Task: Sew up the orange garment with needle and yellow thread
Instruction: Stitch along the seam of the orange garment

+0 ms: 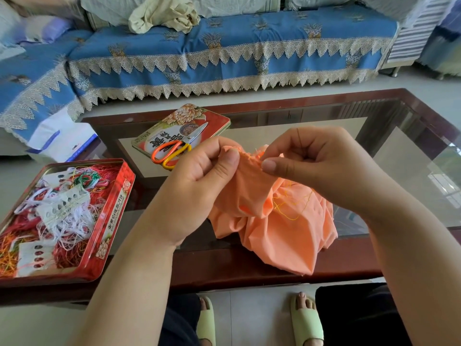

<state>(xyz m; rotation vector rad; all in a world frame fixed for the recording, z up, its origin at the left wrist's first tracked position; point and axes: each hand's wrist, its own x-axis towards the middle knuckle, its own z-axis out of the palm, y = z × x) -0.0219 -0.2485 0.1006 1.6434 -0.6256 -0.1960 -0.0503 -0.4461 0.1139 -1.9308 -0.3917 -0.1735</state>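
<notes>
The orange garment point(272, 221) hangs bunched over the near edge of the glass table, its top edge lifted between both hands. My left hand point(199, 176) pinches the fabric's raised seam from the left with thumb and fingers. My right hand point(311, 158) pinches at the same seam from the right, thumb and forefinger closed at the cloth; the needle itself is too small to make out. Loose yellow thread point(287, 206) loops over the garment below my right hand.
An open red tin point(117, 203) full of tangled threads and thread cards sits at the table's left. Its lid point(214, 121) lies further back with orange-and-yellow scissors point(172, 151) on it. A blue-covered sofa point(224, 46) stands behind the glass table point(374, 116).
</notes>
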